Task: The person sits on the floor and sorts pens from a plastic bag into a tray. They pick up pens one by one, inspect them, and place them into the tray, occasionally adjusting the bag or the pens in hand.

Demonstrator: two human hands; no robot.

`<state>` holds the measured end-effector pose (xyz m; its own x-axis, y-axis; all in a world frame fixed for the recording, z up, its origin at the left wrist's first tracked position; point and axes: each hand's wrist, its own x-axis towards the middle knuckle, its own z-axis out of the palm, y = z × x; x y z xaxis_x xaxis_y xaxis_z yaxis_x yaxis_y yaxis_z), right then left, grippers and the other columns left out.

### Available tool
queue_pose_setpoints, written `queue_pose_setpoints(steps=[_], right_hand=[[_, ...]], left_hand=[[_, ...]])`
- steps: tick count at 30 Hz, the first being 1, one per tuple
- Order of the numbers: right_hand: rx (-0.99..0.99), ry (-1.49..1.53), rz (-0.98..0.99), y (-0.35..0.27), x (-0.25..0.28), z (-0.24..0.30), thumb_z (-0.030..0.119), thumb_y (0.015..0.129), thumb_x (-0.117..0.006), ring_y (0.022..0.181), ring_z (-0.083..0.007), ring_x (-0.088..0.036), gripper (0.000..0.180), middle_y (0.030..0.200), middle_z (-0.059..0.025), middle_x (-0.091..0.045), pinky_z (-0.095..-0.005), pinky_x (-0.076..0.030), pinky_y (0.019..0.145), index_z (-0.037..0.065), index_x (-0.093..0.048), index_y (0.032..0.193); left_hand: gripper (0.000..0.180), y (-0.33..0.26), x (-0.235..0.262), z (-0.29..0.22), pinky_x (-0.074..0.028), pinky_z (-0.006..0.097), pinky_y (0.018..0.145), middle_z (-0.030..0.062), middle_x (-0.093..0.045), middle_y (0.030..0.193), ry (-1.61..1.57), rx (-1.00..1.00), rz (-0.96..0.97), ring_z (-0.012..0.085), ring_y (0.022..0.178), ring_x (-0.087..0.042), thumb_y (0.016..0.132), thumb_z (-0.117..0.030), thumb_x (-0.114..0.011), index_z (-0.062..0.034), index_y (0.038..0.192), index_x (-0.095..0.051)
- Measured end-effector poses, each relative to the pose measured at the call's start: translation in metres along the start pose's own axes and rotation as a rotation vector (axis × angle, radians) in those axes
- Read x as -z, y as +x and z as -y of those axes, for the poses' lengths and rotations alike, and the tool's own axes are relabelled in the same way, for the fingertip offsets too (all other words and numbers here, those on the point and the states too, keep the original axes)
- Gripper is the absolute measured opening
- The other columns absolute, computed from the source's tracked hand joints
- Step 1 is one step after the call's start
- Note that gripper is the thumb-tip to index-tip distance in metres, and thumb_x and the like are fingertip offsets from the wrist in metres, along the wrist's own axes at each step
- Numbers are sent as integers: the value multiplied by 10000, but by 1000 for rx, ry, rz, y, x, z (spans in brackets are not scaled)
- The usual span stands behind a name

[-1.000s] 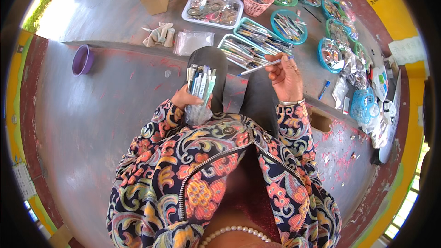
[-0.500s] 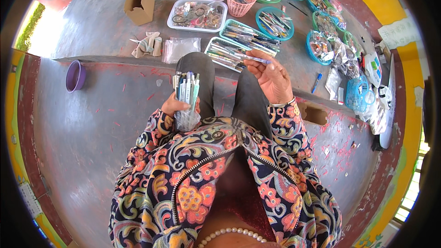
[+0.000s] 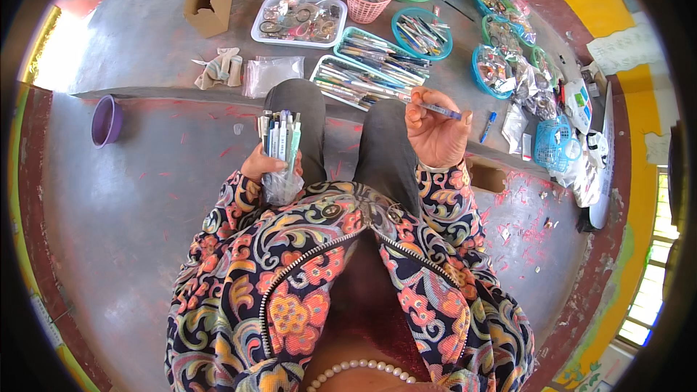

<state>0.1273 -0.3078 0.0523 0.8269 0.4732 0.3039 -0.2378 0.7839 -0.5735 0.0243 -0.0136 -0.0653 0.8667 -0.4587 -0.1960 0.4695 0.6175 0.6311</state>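
Note:
My left hand [image 3: 264,165] is wrapped round a bundle of pens [image 3: 279,135] standing upright in a clear plastic bag [image 3: 282,187], held above my lap. My right hand [image 3: 440,131] is raised over my right knee, its fingers closed on a single pen [image 3: 441,111] with a purplish-blue end, held nearly level. Just beyond my knees lies a white tray of pens [image 3: 314,77]. Behind that sits a light-green tray of pens [image 3: 340,42]. A round teal basket [image 3: 396,30] with more pens stands to their right.
Clear plastic bags [image 3: 273,76] and a cloth glove [image 3: 221,70] lie on the platform's front edge. White trays [image 3: 256,27] of hair ties, a pink basket [image 3: 369,9] and a cardboard box [image 3: 208,6] stand farther back. A blue pen [image 3: 488,127] lies at right. A purple tub [image 3: 107,122] is at left.
My right hand has moved slightly right and nearer to me, away from the pen trays, with the pen in it. My left hand keeps its hold on the bagged bundle. The view has shifted slightly.

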Motion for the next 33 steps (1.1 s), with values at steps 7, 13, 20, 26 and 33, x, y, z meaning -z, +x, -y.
queue_pose_setpoints(steps=[7, 13, 20, 26, 33], right_hand=[[45, 95, 51, 0, -12, 8, 514, 829, -487, 735, -241, -548, 573, 997, -197, -515, -311, -460, 670, -31, -565, 986], [83, 272, -80, 4, -15, 18, 374, 847, -548, 645, -160, -542, 386, 900, -120, -540, -213, -444, 543, -2, -563, 931], [144, 358, -162, 7, 1, 25, 294, 855, -563, 647, -129, -513, 307, 887, -92, -520, -205, -453, 554, -2, -518, 922], [120, 351, -174, 10, 5, 22, 298, 857, -561, 665, -123, -488, 336, 908, -91, -494, -198, -446, 563, -12, -486, 964], [98, 359, -166, 9, 7, 18, 326, 864, -541, 687, -134, -486, 367, 927, -105, -488, -207, -438, 574, -20, -482, 971]], left_hand=[[662, -1, -12, -4, -466, 382, 658, 123, -541, 849, 6, -23, -42, 230, 709, -566, 593, -112, -701, 8, 1164, -388], [640, 0, -2, 0, -464, 383, 672, 112, -551, 853, 11, -31, 17, 223, 716, -570, 613, -128, -723, 5, 1151, -404], [649, -1, 2, 1, -482, 392, 697, 115, -560, 863, 34, -34, 18, 231, 741, -585, 617, -143, -727, 6, 1161, -405], [671, -1, 1, 0, -492, 393, 702, 126, -571, 870, 25, -38, 10, 241, 753, -599, 597, -155, -729, 7, 1164, -411], [650, 0, 4, 0, -492, 399, 692, 144, -582, 876, 40, -48, 21, 253, 748, -602, 602, -153, -726, 14, 1154, -427]])
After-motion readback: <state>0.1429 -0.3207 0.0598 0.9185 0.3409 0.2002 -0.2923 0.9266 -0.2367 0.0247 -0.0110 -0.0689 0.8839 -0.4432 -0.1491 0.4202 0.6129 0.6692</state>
